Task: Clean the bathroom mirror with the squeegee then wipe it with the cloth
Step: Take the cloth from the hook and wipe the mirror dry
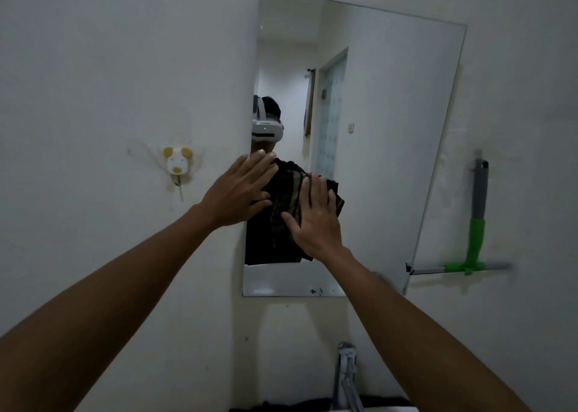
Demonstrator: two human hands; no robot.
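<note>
Two hands are pressing flat on the mirror (375, 130): the right hand (316, 214), fingers straight, is pressing the dark cloth (286, 192) against the glass near its left edge, and the left hand (239, 189), its grip wide and holding nothing, is touching the mirror's left edge beside the cloth. Right of the mirror, the green-and-grey squeegee (475, 242) is hanging on the wall, apart from both hands.

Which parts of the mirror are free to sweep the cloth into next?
Free glass: the whole upper half of the mirror and its right side toward the squeegee hanging on the wall. Crowded: lower left, where the left hand and right hand press the dark cloth flat.
</note>
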